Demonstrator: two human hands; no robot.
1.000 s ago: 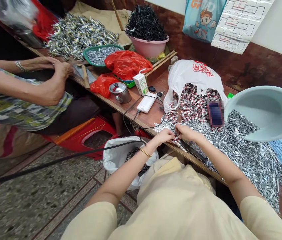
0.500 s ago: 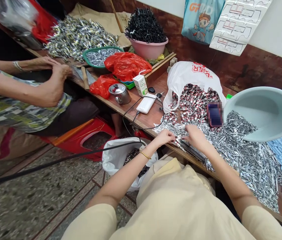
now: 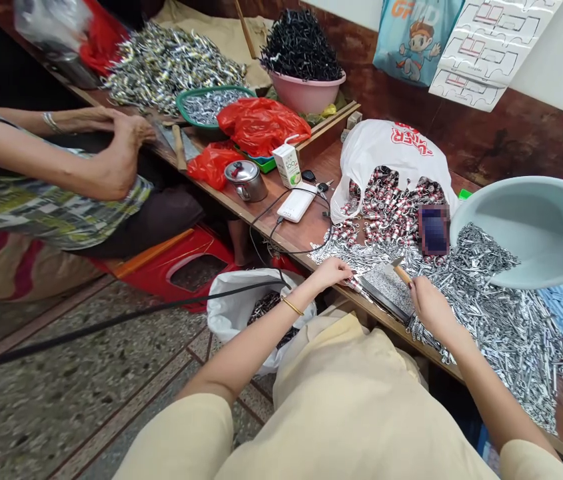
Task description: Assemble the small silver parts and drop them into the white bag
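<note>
On my feed, the right hand (image 3: 431, 307) gripped a wooden-handled tool (image 3: 402, 273) near the loose metal pieces (image 3: 501, 327); the left hand (image 3: 332, 272) had its fingers pinched narrow, on what I couldn't tell. I read "100" on the carton (image 3: 286, 165), "GF" on the blue bag (image 3: 411, 53).

Taking the middle of the view as the clock's hub, a long reddish-brown wooden table (image 3: 326, 159) slants from 11 o'clock down to 4. Directly on it are a wooden-handled tool (image 3: 179, 148) at 10; a green basket (image 3: 181, 112) and a lidded metal mug (image 3: 251, 187) at 11; a drink carton (image 3: 287, 167) at 12; a white power bank (image 3: 298, 204) and keys (image 3: 323, 188) towards 1; a white plastic bag (image 3: 386, 143) at 2; a tilted grey-blue basin (image 3: 546, 227) at 3; and loose metal parts (image 3: 501, 340) spread towards 4. The speckled floor (image 3: 111, 380) carries a red plastic stool (image 3: 211, 247) near 9 and a white-lined bin (image 3: 224, 303) at 7.
</note>
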